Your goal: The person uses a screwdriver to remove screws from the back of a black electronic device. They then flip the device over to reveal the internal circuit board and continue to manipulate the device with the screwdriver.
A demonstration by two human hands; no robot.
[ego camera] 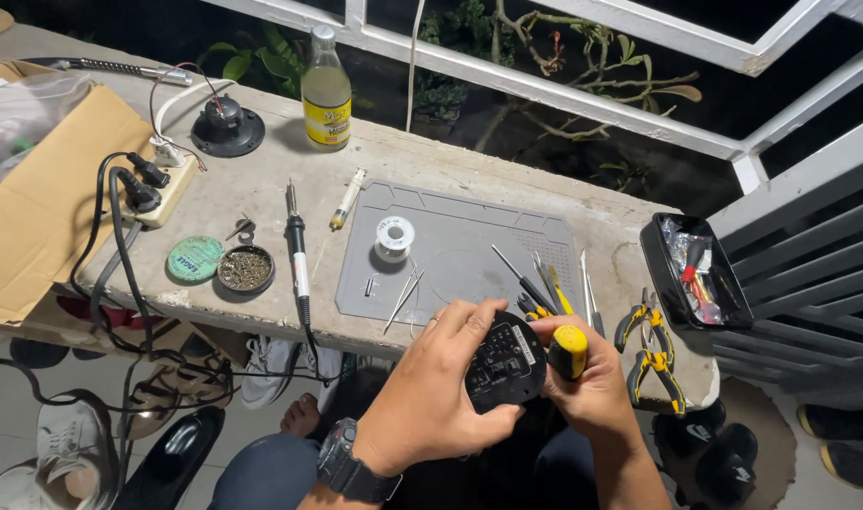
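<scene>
I see the left hand (441, 378) coming in from 7 o'clock, wrist bent, a dark watch (351, 467) on it, palm turned down. Its grip is clamped on the round black device (504, 366), fingers curled over the top edge, thumb under the lower rim. The device sits low centre, held off the near edge of the worktop (262, 189), its flat face w/ rows of small marks turned up.

The right hand (597, 382) enters from 5 o'clock, forearm angled up. Its grip is clamped on a yellow-and-black screwdriver (567, 351), handle wrapped in the fist, pressed vs. the device's 3 o'clock edge. Tip hidden; cannot tell where it lands.

Packages and labels:
- Glass bottle (327, 90) at 11 o'clock, upright, yellowish liquid, yellow label band, silver cap.
- Round green tin lid (194, 259) at 9 o'clock, light lettering; just beside it an open round tin (245, 269) of brownish wire.
- Small solder spool (394, 236) on the grey mat (469, 236), white rim.
- Black rectangular tray (694, 272) at 2 o'clock, holding clear wrappers and red parts.
- Brown cardboard box (35, 198) at 9 o'clock, flaps open.

Yellow-handled pliers (651, 351) lie at 3 o'clock, near the tray.
</scene>
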